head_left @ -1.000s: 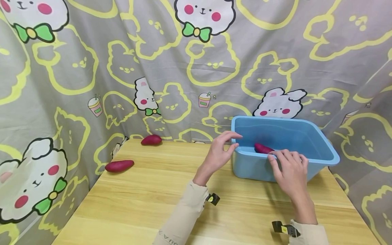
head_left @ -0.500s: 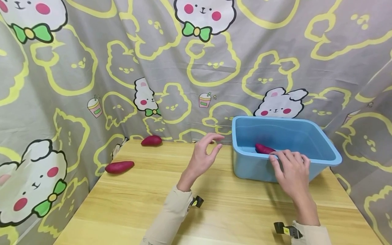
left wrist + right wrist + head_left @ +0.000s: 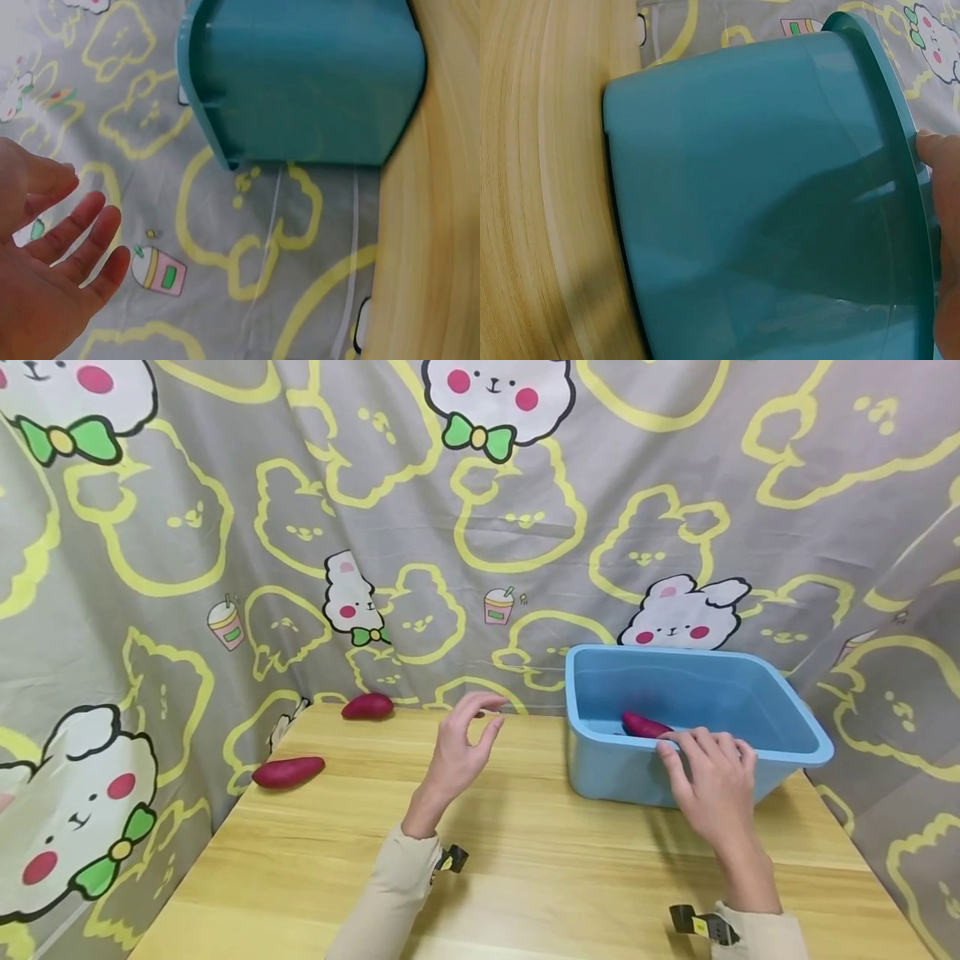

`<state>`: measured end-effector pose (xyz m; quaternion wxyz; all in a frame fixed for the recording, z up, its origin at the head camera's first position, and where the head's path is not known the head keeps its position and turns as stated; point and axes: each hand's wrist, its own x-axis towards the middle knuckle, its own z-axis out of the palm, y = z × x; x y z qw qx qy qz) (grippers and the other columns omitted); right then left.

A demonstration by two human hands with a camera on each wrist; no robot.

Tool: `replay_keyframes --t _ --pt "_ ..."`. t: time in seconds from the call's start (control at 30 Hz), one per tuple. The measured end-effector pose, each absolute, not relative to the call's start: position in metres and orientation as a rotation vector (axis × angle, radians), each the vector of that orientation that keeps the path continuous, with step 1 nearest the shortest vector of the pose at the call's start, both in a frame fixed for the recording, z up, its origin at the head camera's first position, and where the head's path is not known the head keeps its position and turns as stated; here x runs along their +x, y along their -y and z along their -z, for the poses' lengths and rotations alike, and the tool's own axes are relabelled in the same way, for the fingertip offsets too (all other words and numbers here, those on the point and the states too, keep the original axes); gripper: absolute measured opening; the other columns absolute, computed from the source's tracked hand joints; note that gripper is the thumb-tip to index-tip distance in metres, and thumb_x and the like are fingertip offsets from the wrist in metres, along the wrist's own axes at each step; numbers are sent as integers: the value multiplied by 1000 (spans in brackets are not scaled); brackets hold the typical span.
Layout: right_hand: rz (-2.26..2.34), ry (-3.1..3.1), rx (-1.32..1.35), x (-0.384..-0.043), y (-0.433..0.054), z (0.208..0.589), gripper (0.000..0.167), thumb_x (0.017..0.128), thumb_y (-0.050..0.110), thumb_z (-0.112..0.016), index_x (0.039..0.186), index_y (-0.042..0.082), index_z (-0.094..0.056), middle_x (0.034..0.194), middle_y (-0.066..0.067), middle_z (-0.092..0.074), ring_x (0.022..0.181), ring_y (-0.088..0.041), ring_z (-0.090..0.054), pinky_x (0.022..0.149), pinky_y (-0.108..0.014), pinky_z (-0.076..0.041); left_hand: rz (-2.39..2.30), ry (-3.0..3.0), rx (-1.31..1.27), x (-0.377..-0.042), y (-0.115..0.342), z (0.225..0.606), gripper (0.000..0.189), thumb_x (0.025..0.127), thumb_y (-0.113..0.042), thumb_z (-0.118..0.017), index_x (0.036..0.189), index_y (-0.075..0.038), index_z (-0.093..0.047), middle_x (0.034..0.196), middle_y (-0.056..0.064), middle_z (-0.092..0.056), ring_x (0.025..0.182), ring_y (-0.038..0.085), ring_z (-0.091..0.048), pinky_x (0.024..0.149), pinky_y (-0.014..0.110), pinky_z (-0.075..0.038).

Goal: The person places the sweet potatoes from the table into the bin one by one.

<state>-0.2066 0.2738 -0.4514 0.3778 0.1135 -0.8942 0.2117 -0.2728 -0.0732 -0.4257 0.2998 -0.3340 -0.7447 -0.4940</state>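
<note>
My left hand [image 3: 457, 752] is in the air over the middle of the table, fingers loosely bent and apart from the thumb, holding nothing. In the left wrist view its palm and spread fingers show at the left. My right hand [image 3: 716, 785] grips the near rim of a blue plastic tub [image 3: 622, 768], the thumb outside and the fingertips over the edge. Inside the tub lies a purple-red sweet potato [image 3: 643, 725], partly hidden by the near wall. Two more lie on the table at the left: one sweet potato [image 3: 367, 707] at the back edge, another sweet potato [image 3: 288, 772] nearer.
The light wooden table [image 3: 525, 877] runs up to a grey curtain [image 3: 420, 510] with yellow outlines and white rabbits, which hangs behind it and at both sides. The tub stands at the back right, close to the curtain. Each wrist wears a small black camera on a strap.
My left hand has moved left, away from the tub's left corner, to over the middle of the table. The right hand stays on the rim, and the sweet potatoes lie where they were.
</note>
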Motion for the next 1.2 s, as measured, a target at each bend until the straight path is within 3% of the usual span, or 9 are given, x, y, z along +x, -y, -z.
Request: replay_keyframes --t 0.27,0.5,0.7,0.93,1.2 --pt "-546 2291 291 -208 -272 452 26 101 29 -62 108 7 -73 107 -18 -69 105 -40 -51 102 -67 -24 1294 1989 -817 -277 98 427 23 97 0 -68 119 -6 -70 113 7 -70 103 29 -65 87 50 -52" --pt "-540 2277 299 -209 -272 451 27 101 30 -62 107 6 -73 105 -18 -69 104 -40 -51 101 -67 -25 1260 2009 -708 -278 122 427 23 96 -1 -69 119 -6 -70 113 8 -69 105 24 -64 89 41 -51" --pt "-538 2284 292 -209 -275 452 28 102 31 -61 108 7 -73 106 -18 -68 104 -41 -51 101 -67 -25 1242 2022 -654 -283 136 426 21 97 -4 -69 118 -4 -71 114 12 -69 107 25 -64 90 41 -51" --pt "-547 2286 290 -208 -276 453 28 102 31 -60 107 7 -73 106 -19 -69 105 -41 -51 101 -68 -25 1217 2084 -647 -283 152 424 23 96 -13 -73 118 -7 -71 117 6 -69 106 21 -63 91 41 -50" --pt "-548 2280 299 -209 -275 451 28 102 31 -61 108 7 -73 106 -19 -69 105 -41 -51 102 -67 -24 1184 2119 -572 -285 172 424 21 97 -15 -72 118 -8 -71 113 6 -69 108 26 -64 89 44 -50"
